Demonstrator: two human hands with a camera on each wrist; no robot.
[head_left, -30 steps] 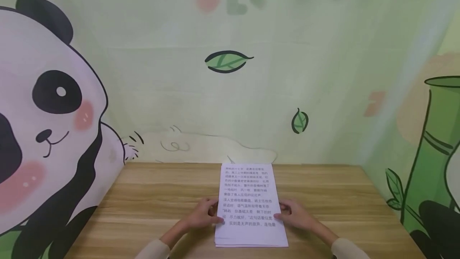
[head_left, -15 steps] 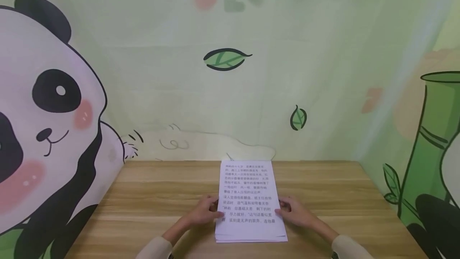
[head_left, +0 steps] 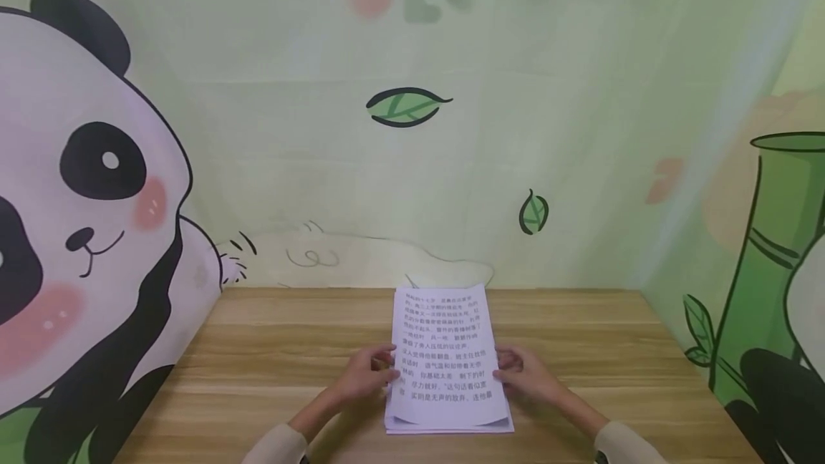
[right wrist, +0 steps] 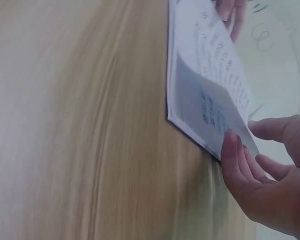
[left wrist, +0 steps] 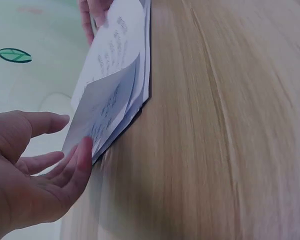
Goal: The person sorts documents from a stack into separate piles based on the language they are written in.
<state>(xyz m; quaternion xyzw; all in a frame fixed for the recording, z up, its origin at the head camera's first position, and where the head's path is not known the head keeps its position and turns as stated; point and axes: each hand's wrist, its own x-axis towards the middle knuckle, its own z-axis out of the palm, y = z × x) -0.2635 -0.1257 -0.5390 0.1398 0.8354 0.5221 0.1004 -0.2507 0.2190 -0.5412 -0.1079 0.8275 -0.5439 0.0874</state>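
Observation:
A stack of printed paper sheets lies lengthwise on the table. Its top sheet carries lines of Chinese text and bows upward at both sides, its near corners off the stack. My left hand holds the sheet's left edge, thumb uppermost. Opposite, my right hand holds the right edge in the same way. Both wrist views show print in the gap beneath the raised sheet. In the left wrist view, the fingertips are at the stack's edge; how firmly they grip cannot be told.
The wooden table has light brown grain. Behind it hangs a green backdrop printed with a panda, leaves and bamboo. Pale sleeves cover both forearms.
The top sheet's near edge has risen at the corners and now curves, where it lay flatter before. Both hands have moved slightly away from me along the sides. The head view shifted a little.

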